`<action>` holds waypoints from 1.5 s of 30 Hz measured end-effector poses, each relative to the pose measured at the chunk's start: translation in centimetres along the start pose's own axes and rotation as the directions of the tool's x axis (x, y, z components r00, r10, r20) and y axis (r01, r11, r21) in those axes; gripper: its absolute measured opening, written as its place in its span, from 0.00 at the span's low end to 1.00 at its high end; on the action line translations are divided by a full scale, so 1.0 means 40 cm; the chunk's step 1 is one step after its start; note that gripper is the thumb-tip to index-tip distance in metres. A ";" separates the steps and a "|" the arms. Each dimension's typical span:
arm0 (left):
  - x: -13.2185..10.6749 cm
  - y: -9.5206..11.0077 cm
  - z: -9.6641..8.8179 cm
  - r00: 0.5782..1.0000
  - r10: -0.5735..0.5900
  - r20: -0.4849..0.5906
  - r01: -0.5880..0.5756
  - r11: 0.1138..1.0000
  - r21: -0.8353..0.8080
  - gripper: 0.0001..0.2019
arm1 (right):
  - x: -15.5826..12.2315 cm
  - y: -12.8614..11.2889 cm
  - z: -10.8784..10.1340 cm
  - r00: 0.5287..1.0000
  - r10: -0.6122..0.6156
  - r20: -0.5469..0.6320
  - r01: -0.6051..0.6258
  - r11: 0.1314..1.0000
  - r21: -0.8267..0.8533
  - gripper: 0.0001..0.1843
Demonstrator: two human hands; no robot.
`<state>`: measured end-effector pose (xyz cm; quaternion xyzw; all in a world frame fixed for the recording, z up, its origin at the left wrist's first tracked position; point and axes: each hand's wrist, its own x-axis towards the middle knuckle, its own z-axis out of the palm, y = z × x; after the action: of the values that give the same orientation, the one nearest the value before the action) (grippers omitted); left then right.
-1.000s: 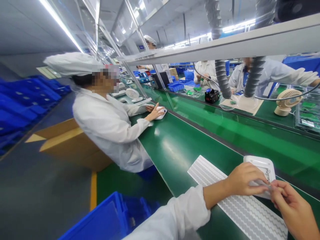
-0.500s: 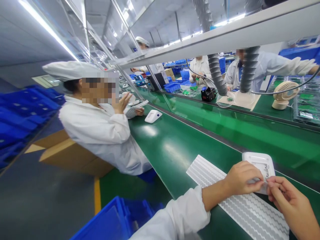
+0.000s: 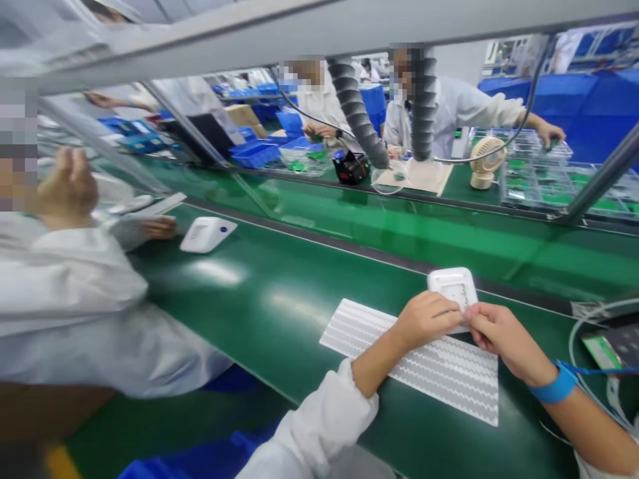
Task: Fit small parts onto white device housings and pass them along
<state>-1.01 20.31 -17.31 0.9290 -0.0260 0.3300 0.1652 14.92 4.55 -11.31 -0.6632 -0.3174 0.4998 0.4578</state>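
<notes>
Over the near edge of a white plastic housing (image 3: 450,276) with a recessed opening, my two hands meet fingertip to fingertip. My left hand (image 3: 430,315) is closed in a pinch, its wrist crossing above a sheet of silvery wavy-edged strips (image 3: 364,327). Opposite it, my right hand (image 3: 496,334), with a blue band (image 3: 552,384) at the wrist, also pinches. Whatever lies between the fingertips is too small to make out. The housing rests on the green work surface (image 3: 284,293), just beyond the sheet.
A second white housing (image 3: 206,235) stands farther left, close to a co-worker's hand (image 3: 160,227). A metal rail (image 3: 259,36) spans overhead. Across the bench are ducts (image 3: 423,110), a small fan (image 3: 487,161) and clear trays (image 3: 524,183). Cables (image 3: 574,339) lie at right.
My view has turned to the right, so the co-worker sits farther left. Both hands stay at the housing's near edge, with fingertips close together. More of my right forearm shows.
</notes>
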 end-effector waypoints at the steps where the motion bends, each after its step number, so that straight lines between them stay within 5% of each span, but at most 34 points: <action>1: 0.001 -0.001 -0.001 1.000 0.004 -0.011 -0.005 1.000 -0.015 0.10 | 0.003 0.000 -0.003 1.000 -0.021 0.003 0.021 1.000 -0.004 0.23; 5: 0.001 -0.017 0.005 0.981 -0.123 -0.151 0.119 0.992 -0.036 0.07 | 0.033 0.024 -0.029 0.963 -0.243 -0.120 0.231 0.967 -0.106 0.18; 8: -0.004 -0.044 0.020 0.906 -0.371 -0.203 0.365 0.928 -0.068 0.22 | 0.068 0.052 -0.055 0.882 -0.388 -0.268 0.330 0.913 -0.239 0.17; 11: -0.013 -0.073 0.039 0.845 -0.525 -0.107 0.500 0.844 -0.195 0.33 | 0.088 0.075 -0.079 0.851 -0.437 -0.291 0.340 0.881 -0.330 0.17; 14: -0.018 -0.088 0.049 0.803 -0.595 0.004 0.568 0.765 -0.303 0.33 | 0.073 0.098 -0.097 0.868 -0.448 -0.211 0.340 0.849 -0.405 0.15; 22: -0.006 -0.080 0.042 0.782 -0.623 0.016 0.594 0.738 -0.320 0.33 | -0.012 0.141 -0.099 0.857 -0.512 -0.053 0.392 0.716 -0.577 0.14; 36: -0.003 -0.080 0.047 0.787 -0.617 -0.007 0.574 0.736 -0.358 0.33 | -0.004 0.148 -0.089 0.768 -0.640 0.016 0.483 0.562 -0.671 0.08; 45: -0.002 -0.080 0.048 0.804 -0.595 -0.010 0.556 0.758 -0.340 0.33 | -0.006 0.141 -0.081 0.770 -0.638 0.005 0.460 0.549 -0.698 0.07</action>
<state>0.59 22.72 -19.71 0.8311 0.2176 0.3086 0.4084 17.73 1.25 -16.17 -0.7031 -0.6055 0.0951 0.3605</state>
